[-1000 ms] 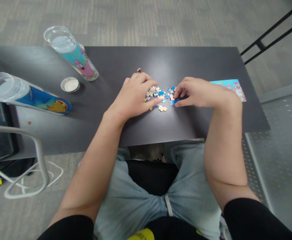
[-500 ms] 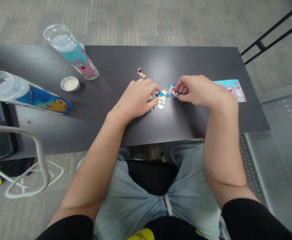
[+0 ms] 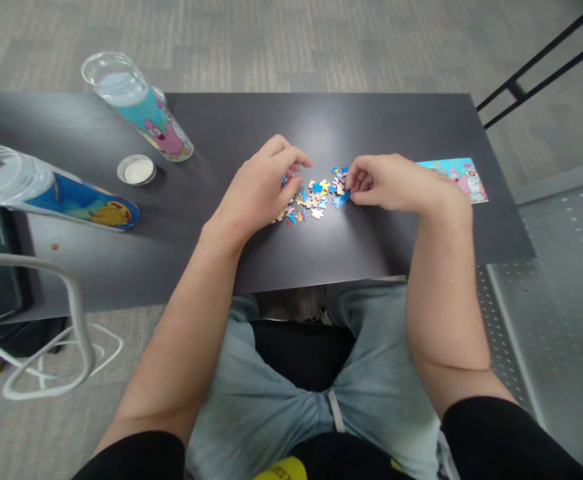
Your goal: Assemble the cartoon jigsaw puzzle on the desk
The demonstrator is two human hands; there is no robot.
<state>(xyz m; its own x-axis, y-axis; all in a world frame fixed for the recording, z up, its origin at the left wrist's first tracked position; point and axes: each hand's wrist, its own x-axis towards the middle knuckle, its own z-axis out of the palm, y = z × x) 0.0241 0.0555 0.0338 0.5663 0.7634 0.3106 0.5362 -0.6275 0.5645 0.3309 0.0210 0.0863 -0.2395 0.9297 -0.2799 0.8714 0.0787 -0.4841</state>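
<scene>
A loose spread of small puzzle pieces (image 3: 316,188), blue, yellow and pinkish, lies on the dark table in front of me. My left hand (image 3: 268,180) is over the left side of the spread, its thumb and fingers apart with nothing visible between them; it covers part of the pieces. At the right edge, my right hand (image 3: 374,181) has its fingers curled, with the tips pinched at a blue puzzle piece (image 3: 340,200). The picture card (image 3: 455,175) with a pink cartoon figure lies beyond my right wrist, partly hidden by it.
Two clear-topped cylinders with cartoon prints, one teal and pink (image 3: 158,123), one blue (image 3: 81,197), stand on the left of the table (image 3: 211,247). Near them is a round white-centred lid (image 3: 137,171). A white curved tube (image 3: 74,300) rises at the lower left.
My left hand has shifted left and away from me, with its fingers lifting, uncovering more pieces and hiding the small far group. My right hand stays at the right edge, its fingertips slightly shifted.
</scene>
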